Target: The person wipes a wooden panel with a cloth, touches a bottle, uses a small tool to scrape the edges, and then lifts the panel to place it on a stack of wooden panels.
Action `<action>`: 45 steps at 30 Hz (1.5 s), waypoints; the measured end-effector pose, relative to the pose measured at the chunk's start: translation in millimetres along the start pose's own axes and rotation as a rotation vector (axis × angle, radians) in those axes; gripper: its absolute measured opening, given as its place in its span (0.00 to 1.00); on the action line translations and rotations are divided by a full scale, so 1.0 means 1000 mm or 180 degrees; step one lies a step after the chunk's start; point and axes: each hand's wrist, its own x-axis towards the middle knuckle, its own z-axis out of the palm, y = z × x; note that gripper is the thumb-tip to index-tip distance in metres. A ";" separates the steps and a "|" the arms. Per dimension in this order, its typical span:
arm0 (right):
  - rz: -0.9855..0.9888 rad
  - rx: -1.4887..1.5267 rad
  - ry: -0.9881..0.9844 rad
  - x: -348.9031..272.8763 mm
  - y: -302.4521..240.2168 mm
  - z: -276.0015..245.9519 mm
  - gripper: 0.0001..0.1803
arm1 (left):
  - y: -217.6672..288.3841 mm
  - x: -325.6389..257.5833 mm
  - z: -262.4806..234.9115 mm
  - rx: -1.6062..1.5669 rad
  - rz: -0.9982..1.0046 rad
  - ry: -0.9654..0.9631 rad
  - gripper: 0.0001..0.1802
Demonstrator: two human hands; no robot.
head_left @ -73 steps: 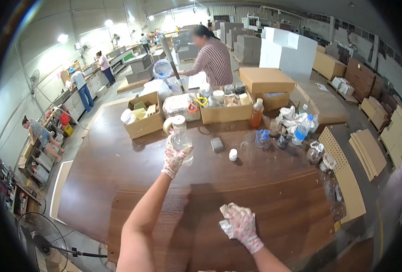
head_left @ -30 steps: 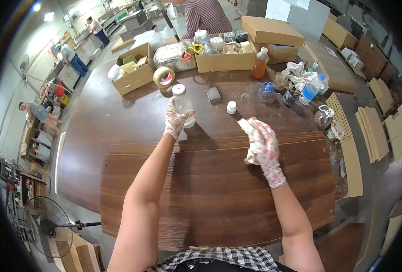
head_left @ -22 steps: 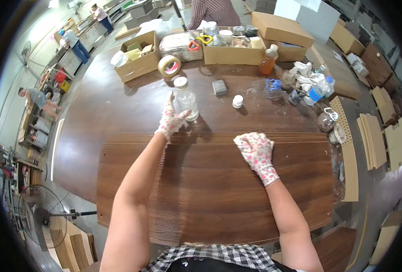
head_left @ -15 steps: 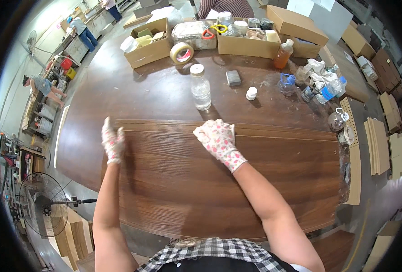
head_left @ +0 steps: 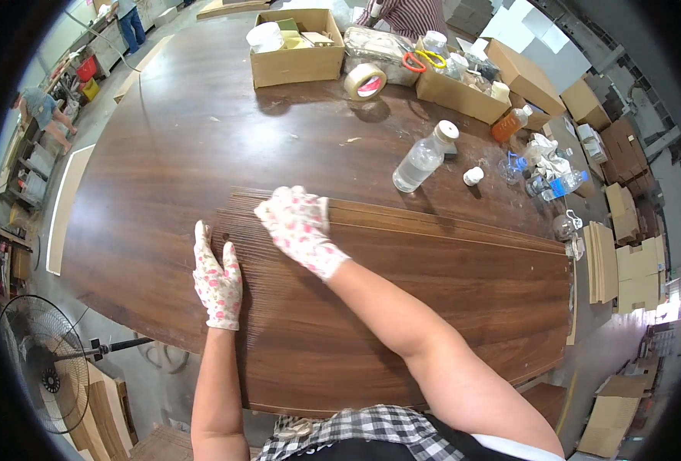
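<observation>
A dark brown wood-grain panel (head_left: 425, 307) with grooved lines along its far side lies on the big brown table in front of me. My left hand (head_left: 219, 283), in a white floral glove, rests at the panel's left end with thumb and fingers stretched apart. Close to the far left corner, my right hand (head_left: 294, 229) in a matching glove presses on the grooved strip, its fingers curled in. Whatever it may grip is hidden beneath it. Beyond the panel stand a clear bottle (head_left: 419, 166) with a white cap and a small white bottle (head_left: 473, 177).
Across the table's far side are a carton of blocks (head_left: 298, 67), a tape roll (head_left: 365, 81), scissors (head_left: 415, 61), an orange-liquid bottle (head_left: 511, 124) and several plastic bottles. A fan (head_left: 48, 369) stands at lower left. Other people are at the back and left.
My right hand has slid left along the panel's far edge, nearer my left hand. The view has shifted, so the table items appear farther right. The left hand still lies at the panel's left end.
</observation>
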 end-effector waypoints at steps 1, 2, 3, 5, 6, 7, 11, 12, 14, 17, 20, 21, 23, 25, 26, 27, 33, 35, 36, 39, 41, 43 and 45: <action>-0.0086 0.0088 -0.0061 0.002 -0.018 -0.009 0.15 | -0.006 0.000 -0.004 -0.0114 0.0004 0.0039 0.32; -0.0160 0.0180 -0.0125 0.001 -0.031 -0.022 0.16 | -0.010 -0.001 -0.011 -0.0224 0.0011 0.0066 0.32; 0.0079 0.0145 -0.0622 -0.003 -0.031 -0.039 0.16 | -0.011 -0.002 -0.015 -0.0320 0.0002 0.0113 0.31; 0.0274 0.0148 -0.0704 -0.020 0.007 -0.051 0.16 | -0.012 -0.001 -0.023 -0.0108 0.0078 0.0185 0.31; 0.0288 0.0131 -0.0308 -0.037 0.045 -0.041 0.17 | -0.006 -0.002 -0.017 -0.0043 0.0045 0.0147 0.32; 0.0156 0.0065 0.0247 -0.048 0.069 -0.039 0.18 | 0.004 -0.002 -0.015 -0.0175 -0.0132 0.0043 0.32; -0.0097 0.0064 0.0025 -0.013 0.004 -0.032 0.18 | 0.008 -0.002 -0.017 -0.0504 -0.0291 -0.0014 0.32; -0.0435 0.0158 0.0206 0.000 -0.014 -0.021 0.16 | 0.009 -0.002 -0.013 -0.0604 -0.0201 0.0002 0.32; -0.0435 0.0124 0.0158 0.024 -0.059 -0.005 0.15 | 0.008 -0.002 -0.008 -0.0657 -0.0176 -0.0003 0.32; -0.0252 0.0211 -0.0008 0.031 -0.080 0.009 0.18 | -0.002 -0.001 -0.020 -0.0617 -0.0278 0.0019 0.32; 0.0152 0.0092 -0.0377 0.005 -0.050 -0.023 0.24 | -0.012 -0.005 -0.021 -0.0536 -0.0110 0.0268 0.32; 0.0076 0.0273 -0.0008 -0.007 -0.029 -0.031 0.22 | -0.004 -0.003 -0.022 -0.0444 -0.0132 0.0193 0.32; -0.0227 -0.0116 0.0355 -0.007 -0.028 -0.029 0.18 | 0.003 -0.004 -0.021 -0.0484 -0.0170 0.0183 0.32; -0.0292 -0.0095 0.0015 0.005 -0.046 -0.014 0.16 | 0.005 -0.004 -0.018 -0.0534 -0.0173 0.0208 0.32; -0.0311 -0.0027 0.0170 0.016 -0.056 -0.004 0.15 | 0.011 -0.003 -0.014 -0.0636 -0.0169 0.0122 0.32; -0.0372 -0.0011 0.0370 0.025 -0.072 0.006 0.15 | 0.014 -0.003 -0.011 -0.0702 -0.0167 0.0026 0.33; -0.0130 0.0182 0.0090 0.012 -0.074 0.001 0.14 | -0.009 -0.002 -0.019 -0.0567 -0.0240 -0.0002 0.32; -0.0032 -0.0313 0.0328 -0.015 -0.026 -0.025 0.13 | -0.004 0.001 -0.023 -0.0641 -0.0257 0.0080 0.32; -0.0312 -0.0727 0.0525 -0.031 0.012 -0.039 0.11 | -0.003 0.002 -0.021 -0.0776 -0.0275 0.0078 0.33; 0.0758 -0.1081 0.0584 -0.087 0.125 -0.100 0.12 | 0.004 0.004 -0.017 -0.0573 -0.0135 0.0086 0.33; 0.1281 -0.1406 0.0521 -0.106 0.157 -0.117 0.12 | 0.006 0.004 -0.010 -0.0575 -0.0091 0.0054 0.32; 0.1780 -0.1307 0.0556 -0.110 0.162 -0.119 0.12 | 0.002 0.004 -0.007 -0.0234 0.0023 0.0054 0.32; 0.0842 -0.1167 0.0049 -0.080 0.081 -0.102 0.09 | -0.003 0.004 -0.015 0.0513 0.0240 -0.0002 0.34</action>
